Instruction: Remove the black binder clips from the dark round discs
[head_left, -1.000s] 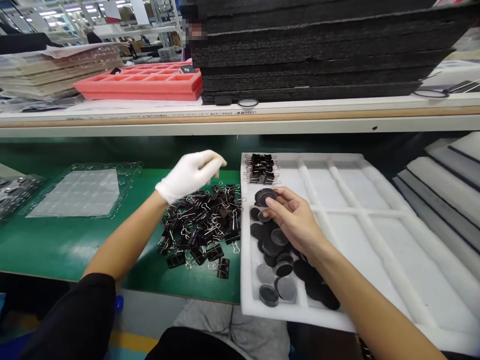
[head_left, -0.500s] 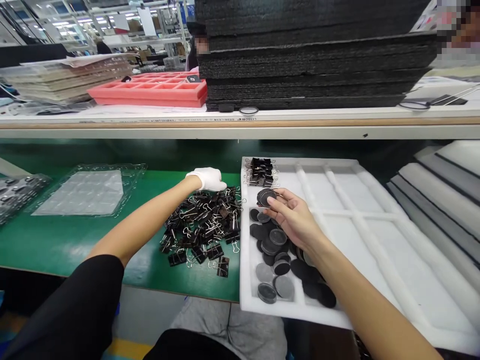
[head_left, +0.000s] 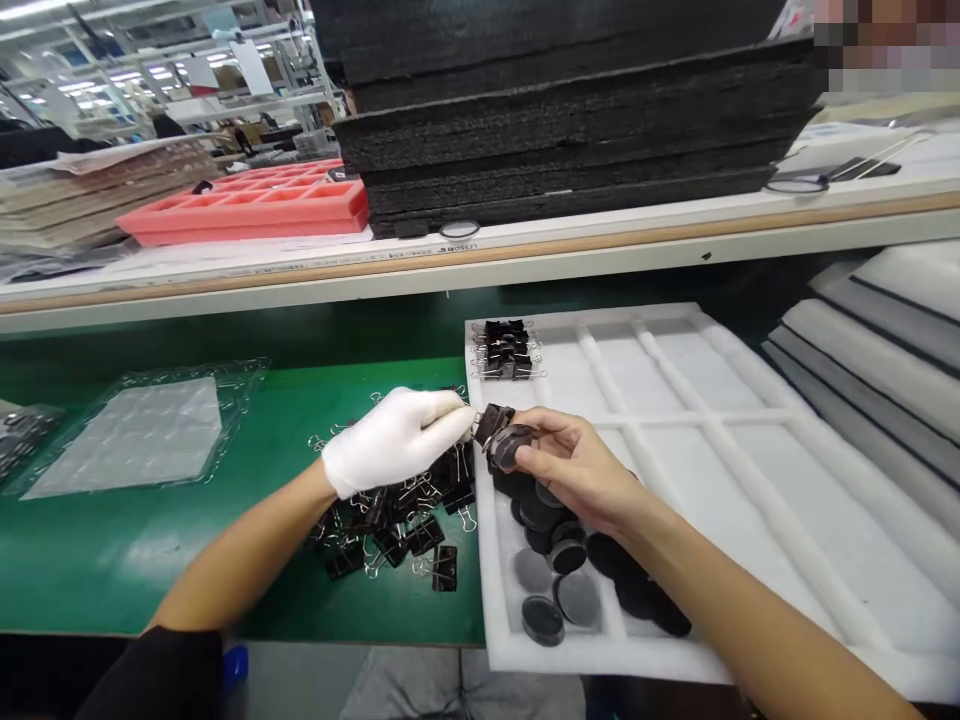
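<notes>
My left hand (head_left: 394, 438), in a white glove, pinches a black binder clip (head_left: 493, 421) by its wire handles. My bare right hand (head_left: 574, 467) holds a small stack of round black discs (head_left: 511, 447) right against the clip's jaws, above the left edge of the white foam tray (head_left: 720, 480). A heap of loose black binder clips (head_left: 401, 515) lies on the green mat under my left hand. More round discs (head_left: 559, 570) fill the tray's near-left compartment. A row of clipped pieces (head_left: 504, 350) sits in the tray's far-left corner.
A clear plastic blister sheet (head_left: 142, 425) lies on the green mat (head_left: 112, 560) to the left. A shelf above carries a stack of black foam sheets (head_left: 570, 110) and a red compartment tray (head_left: 255, 205). White and grey foam sheets (head_left: 885, 340) are stacked on the right.
My left hand took a clip from the far side of the heap and brought it right to meet the discs. My right hand lifted the discs slightly toward it. The view shifted left.
</notes>
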